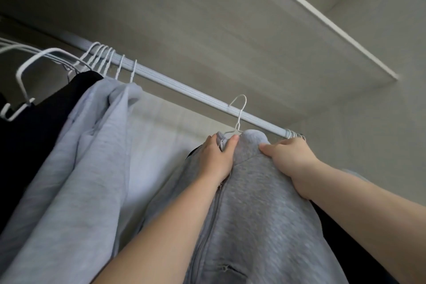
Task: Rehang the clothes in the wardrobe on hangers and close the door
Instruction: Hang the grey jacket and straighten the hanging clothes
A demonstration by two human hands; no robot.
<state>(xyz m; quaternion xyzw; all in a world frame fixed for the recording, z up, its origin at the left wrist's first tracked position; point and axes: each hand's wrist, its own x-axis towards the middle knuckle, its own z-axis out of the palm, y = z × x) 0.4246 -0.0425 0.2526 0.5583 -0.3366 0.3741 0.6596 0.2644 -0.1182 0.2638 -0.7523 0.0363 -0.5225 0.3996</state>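
A grey zip-up hoodie [258,203] hangs on a white wire hanger [238,113] whose hook sits over the white wardrobe rail [175,85]. My left hand [217,157] grips the hoodie's collar beside the zipper, just under the hanger's neck. My right hand [290,161] holds the fabric at the hoodie's right shoulder, thumb pressed on the top. A light grey sweatshirt [92,145] and a black garment [34,136] hang further left on the same rail.
Several empty white hangers [101,57] are bunched on the rail at the left, and more hooks [296,135] sit at its right end. A shelf underside [230,18] runs above. Dark clothing [334,233] hangs behind my right forearm.
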